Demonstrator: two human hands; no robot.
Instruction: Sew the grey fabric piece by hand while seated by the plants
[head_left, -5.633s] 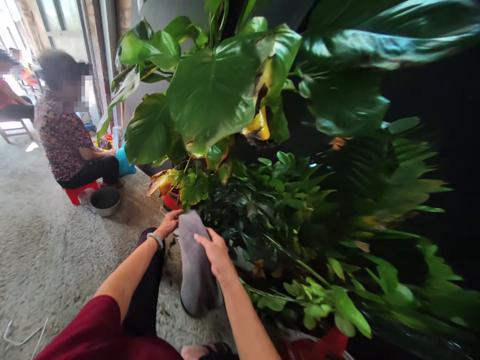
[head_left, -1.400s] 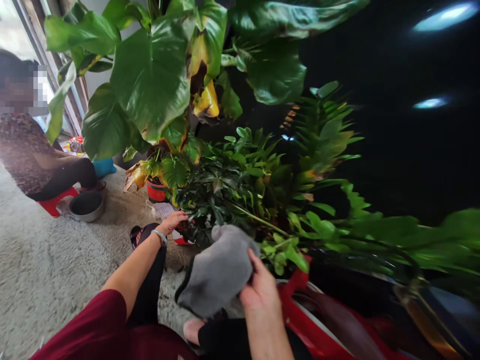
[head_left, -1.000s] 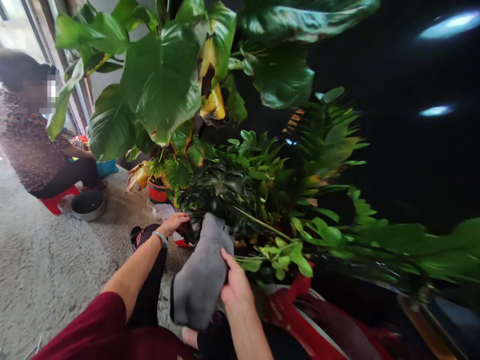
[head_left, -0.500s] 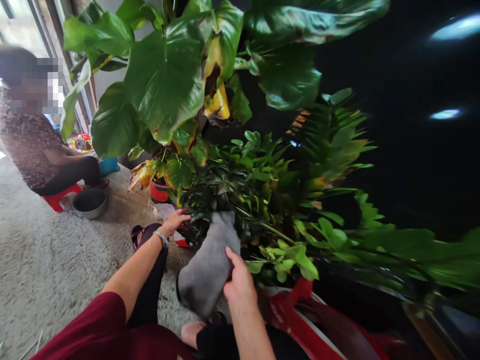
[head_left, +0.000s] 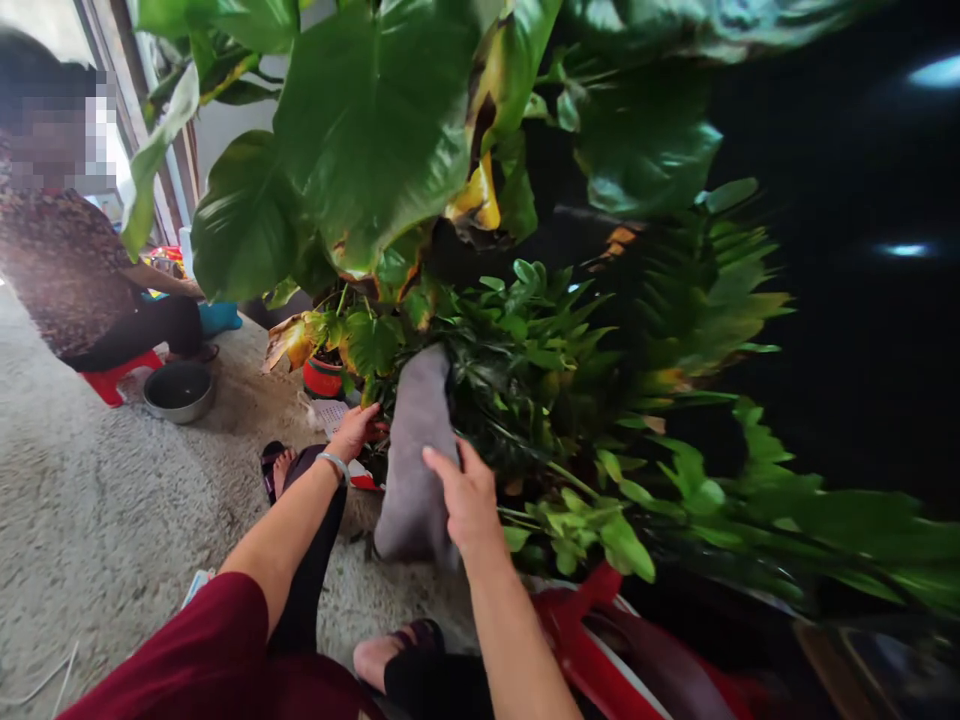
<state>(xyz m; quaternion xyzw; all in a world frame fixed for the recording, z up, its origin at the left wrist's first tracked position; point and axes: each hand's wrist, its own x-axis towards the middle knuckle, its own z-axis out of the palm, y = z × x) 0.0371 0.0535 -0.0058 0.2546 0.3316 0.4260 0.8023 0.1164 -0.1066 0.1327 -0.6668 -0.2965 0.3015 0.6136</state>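
Note:
A grey cloth hangs upright in front of the dark-leaved plant. My right hand grips its right side, thumb on the near face. The cloth's upper end reaches among the leaves. To its left, my left hand is at the plant's lower edge, with bent fingers drawn together. What those fingertips hold, if anything, is hidden by the leaves and the cloth.
Large green leaves overhang from above. A red pot stands behind my left hand. On the left a person sits on a red stool beside a grey basin. A red object lies at lower right.
The grey cloth has swung up and left, and now stands more upright between my hands. My right hand has turned with it. My left hand has stayed by the leaves.

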